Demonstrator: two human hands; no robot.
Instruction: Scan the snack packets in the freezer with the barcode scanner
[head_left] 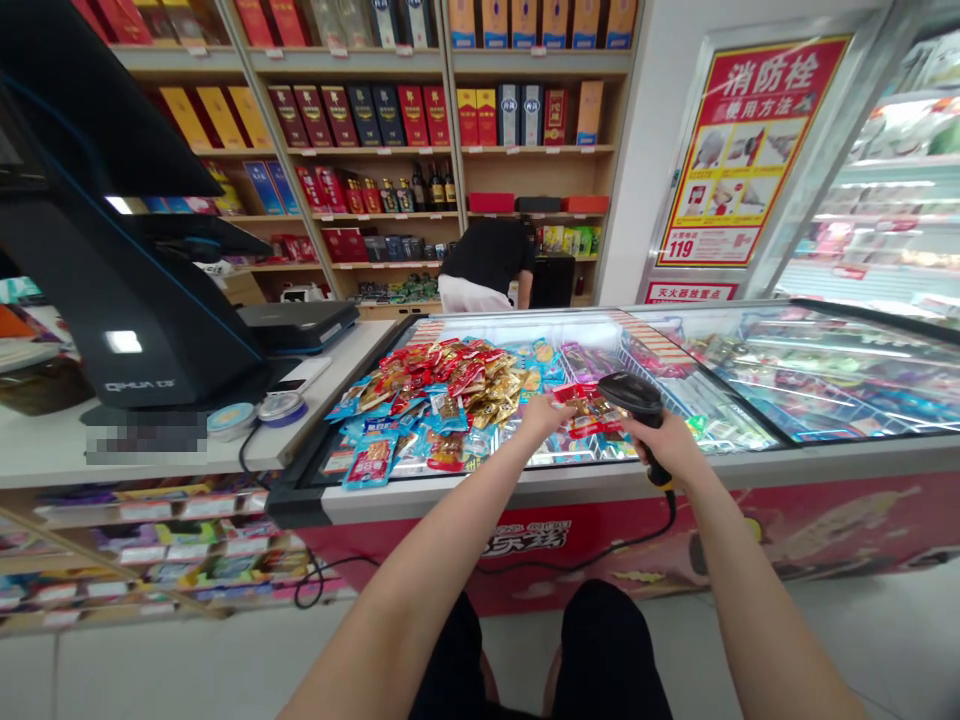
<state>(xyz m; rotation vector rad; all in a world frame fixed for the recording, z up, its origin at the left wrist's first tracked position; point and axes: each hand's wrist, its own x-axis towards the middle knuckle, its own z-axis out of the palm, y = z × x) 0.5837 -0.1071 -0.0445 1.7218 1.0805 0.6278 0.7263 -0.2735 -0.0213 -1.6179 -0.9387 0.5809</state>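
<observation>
My right hand [666, 440] is wrapped round the handle of a black barcode scanner [631, 392], its head pointing left over the glass lid of the chest freezer. My left hand [546, 417] is closed at the left edge of a red snack packet [576, 396], pinching it under the scanner's head. Further red packets lie close beside it, and I cannot make out where one ends and another starts. Left of my left hand, a heap of small snack packets [457, 385] in red, gold and blue spreads over the glass.
The scanner's cable [577, 566] droops along the freezer front [480, 500]. On the left counter stand a black checkout machine [172, 330] and two small round tins [282, 408]. Behind the freezer a person in a black top [487, 255] bends by shelves of boxes and bottles.
</observation>
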